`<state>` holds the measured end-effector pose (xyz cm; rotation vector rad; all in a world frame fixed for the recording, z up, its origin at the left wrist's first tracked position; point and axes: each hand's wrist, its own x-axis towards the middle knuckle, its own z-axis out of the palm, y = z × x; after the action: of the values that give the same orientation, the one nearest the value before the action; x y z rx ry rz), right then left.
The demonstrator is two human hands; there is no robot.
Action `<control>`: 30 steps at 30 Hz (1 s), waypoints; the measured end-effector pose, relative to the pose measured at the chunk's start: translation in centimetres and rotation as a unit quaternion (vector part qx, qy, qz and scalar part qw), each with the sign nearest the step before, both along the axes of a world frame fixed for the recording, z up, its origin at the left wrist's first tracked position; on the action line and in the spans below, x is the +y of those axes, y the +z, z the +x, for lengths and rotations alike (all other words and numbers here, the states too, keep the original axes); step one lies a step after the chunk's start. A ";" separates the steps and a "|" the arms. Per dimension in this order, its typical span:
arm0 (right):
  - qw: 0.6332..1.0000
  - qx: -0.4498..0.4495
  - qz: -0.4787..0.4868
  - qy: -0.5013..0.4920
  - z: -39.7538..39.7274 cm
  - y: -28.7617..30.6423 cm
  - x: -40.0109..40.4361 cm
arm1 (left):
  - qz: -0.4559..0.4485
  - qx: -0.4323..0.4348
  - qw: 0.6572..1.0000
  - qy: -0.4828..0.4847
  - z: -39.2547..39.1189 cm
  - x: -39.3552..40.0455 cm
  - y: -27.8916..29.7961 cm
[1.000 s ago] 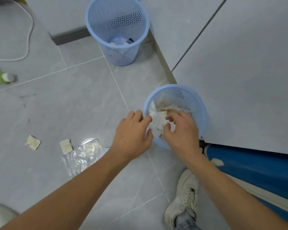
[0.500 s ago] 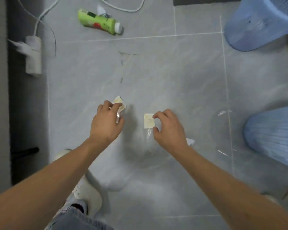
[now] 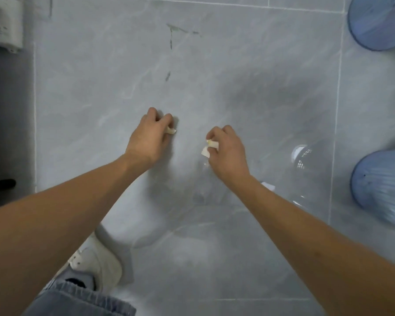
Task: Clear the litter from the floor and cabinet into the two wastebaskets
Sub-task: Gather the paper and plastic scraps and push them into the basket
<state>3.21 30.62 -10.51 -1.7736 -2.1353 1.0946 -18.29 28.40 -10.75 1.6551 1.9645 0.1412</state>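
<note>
Both scraps have left the floor since half a second ago, when the fingers were only closing on them; now each sits inside a curled grip, and the green bottle that lay at the top of the view is out of frame.

From the head camera, the left hand (image 3: 149, 136) hovers low over the grey tiled floor (image 3: 237, 65), fingers folded under, pinching a pale scrap (image 3: 171, 131) whose tip pokes out on the thumb side. The right hand (image 3: 228, 151) is just beside it, fingers and thumb curled tight round a second scrap (image 3: 209, 148), white with a yellowish edge, which sticks out to the left of the fingers. Whether either scrap still touches the tile cannot be told.

A clear plastic wrapper (image 3: 303, 160) lies flat on the floor to the right of the right hand, near the lower basket (image 3: 383, 190), which is blue and stands at the right edge. A small white bit (image 3: 268, 186) shows beside the right forearm. An upper basket (image 3: 379, 21), also blue, is cut off by the top right corner, well apart from the hands. A white power strip (image 3: 7, 21) lies at the top left. A white shoe (image 3: 96, 267) and a denim cuff (image 3: 82, 302) are at the bottom left.
</note>
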 end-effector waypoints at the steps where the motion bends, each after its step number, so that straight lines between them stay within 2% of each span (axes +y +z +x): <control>1: 1.000 0.015 0.008 -0.020 0.5 0.7 0.1 | 0.008 -0.011 1.000 0.003 0.6 0.0 0.4; 7: 0.991 0.054 0.034 -0.120 8.0 8.4 0.0 | 0.070 -0.069 0.995 -0.023 9.2 0.6 8.1; 15: 0.968 0.037 0.123 -0.217 26.0 22.0 -0.1 | 0.140 -0.190 0.962 -0.139 31.6 3.8 21.8; 19: 0.948 0.008 0.144 -0.285 35.6 25.3 -0.3 | 0.137 -0.207 0.952 -0.179 41.4 5.0 24.3; 21: 0.946 -0.019 0.119 -0.302 39.4 25.2 -0.4 | 0.111 -0.174 0.955 -0.211 44.9 5.3 23.9; 24: 0.954 -0.078 0.062 -0.284 42.0 24.7 -0.8 | 0.067 -0.111 0.969 -0.212 46.9 5.3 23.1; 26: 0.957 -0.098 0.083 -0.261 41.9 24.6 -1.3 | 0.075 -0.100 0.972 -0.198 45.9 4.8 22.9; 30: 0.970 -0.048 0.146 -0.190 36.0 23.7 -2.9 | 0.057 -0.068 0.981 -0.174 37.7 1.5 20.4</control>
<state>39.19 27.76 13.14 -2.0034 -1.7811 0.5787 19.43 29.89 9.61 1.9797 1.5645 0.2301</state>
